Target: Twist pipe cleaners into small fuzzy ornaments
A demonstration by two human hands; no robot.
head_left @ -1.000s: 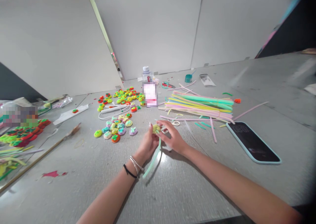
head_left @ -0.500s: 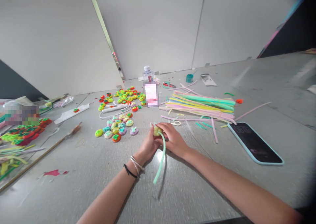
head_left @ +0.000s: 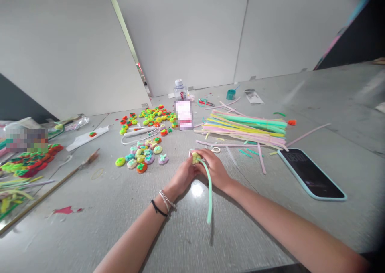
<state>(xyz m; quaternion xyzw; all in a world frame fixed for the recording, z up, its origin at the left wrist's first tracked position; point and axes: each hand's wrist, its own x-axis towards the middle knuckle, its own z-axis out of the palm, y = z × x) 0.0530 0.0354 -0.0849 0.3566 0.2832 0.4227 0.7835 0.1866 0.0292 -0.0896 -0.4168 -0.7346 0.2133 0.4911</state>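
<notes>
Yellow fuzzy piece [head_left: 195, 158], just below frame centre, pinched in the closed grip of left hand [head_left: 183, 176] and right hand [head_left: 215, 170]; green strip [head_left: 209, 193] hangs free. Apparent step: joining strip and piece; next move calls for steady pinching.

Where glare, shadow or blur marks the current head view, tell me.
Head view: glare whitens a spot on the gray tabletop near the left hand; head view: the mint-green pipe cleaner casts a soft shadow; head view: the picture's right edge is dark and blurred.
</notes>
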